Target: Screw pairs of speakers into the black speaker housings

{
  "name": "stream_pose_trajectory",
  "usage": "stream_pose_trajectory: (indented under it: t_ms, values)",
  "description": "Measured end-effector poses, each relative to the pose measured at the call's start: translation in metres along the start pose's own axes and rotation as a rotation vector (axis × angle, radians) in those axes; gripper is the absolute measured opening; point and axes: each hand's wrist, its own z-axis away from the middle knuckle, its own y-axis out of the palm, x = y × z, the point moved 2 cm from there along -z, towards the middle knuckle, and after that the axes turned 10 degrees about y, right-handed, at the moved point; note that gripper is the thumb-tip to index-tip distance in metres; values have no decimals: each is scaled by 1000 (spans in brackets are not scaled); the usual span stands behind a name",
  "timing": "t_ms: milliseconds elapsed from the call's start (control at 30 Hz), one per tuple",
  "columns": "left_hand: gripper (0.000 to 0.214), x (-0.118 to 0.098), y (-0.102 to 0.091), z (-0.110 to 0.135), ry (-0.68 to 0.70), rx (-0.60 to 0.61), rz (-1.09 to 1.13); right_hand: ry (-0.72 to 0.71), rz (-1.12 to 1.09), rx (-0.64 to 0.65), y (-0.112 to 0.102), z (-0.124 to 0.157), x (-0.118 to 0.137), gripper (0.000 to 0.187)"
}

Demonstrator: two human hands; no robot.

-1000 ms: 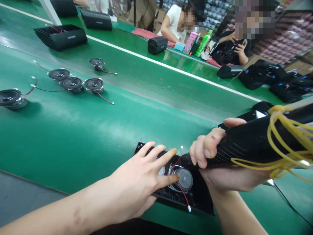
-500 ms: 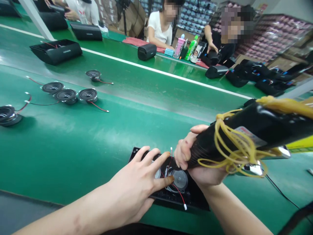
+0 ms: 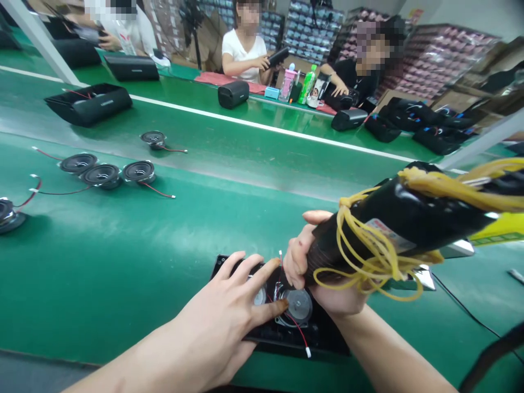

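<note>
Two hands crowd one spot: the left hand point(image 3: 223, 311) rests with fingers spread wide over the black panel point(image 3: 325, 333), while the right hand's point(image 3: 297, 259) fingers are wrapped round the black tool point(image 3: 413, 210). Its tip seems hidden behind those fingers, so contact with the panel can't be confirmed. A slip there could scrape the round speaker point(image 3: 299, 307) at the left index fingertip, or jab that finger; the loose red wire point(image 3: 302, 327), trailing nearer than the left fingers, might get pinched by a careless shift. Loops of yellow cord point(image 3: 395, 267), hanging right of the right fingers, could snag that wrist. The tool's bulk blocks the table point(image 3: 123, 305) beyond them. Well beyond the left fingers lie loose speakers point(image 3: 102, 174) and, farther, an open black housing point(image 3: 102, 106).
</note>
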Motion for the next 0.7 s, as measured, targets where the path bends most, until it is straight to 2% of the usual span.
stream_pose_trajectory:
  t_ms: [100, 167, 300, 367, 467, 567, 700]
  values:
    - [82, -1, -8, 7, -5, -25, 23, -72, -44, -75, -5, 0, 3, 66]
    - [77, -1, -16, 12, -17, -71, 42, -136, -88, -119, -9, 2, 7, 64]
    - [35, 8, -24, 7, -110, -213, 41, -178, -109, -151, -19, 7, 16, 59]
    - [30, 15, -20, -2, -136, -248, 13, -184, -107, -165, -24, 10, 24, 60]
    - [29, 20, -14, -19, -114, -223, -16, -216, -114, -209, -28, 14, 39, 57]
    - [30, 20, -10, -36, -107, -150, -29, -240, -114, -272, -30, 18, 50, 49]
    - [14, 15, -4, -55, -172, -62, -72, -286, -122, -323, -35, 22, 47, 53]
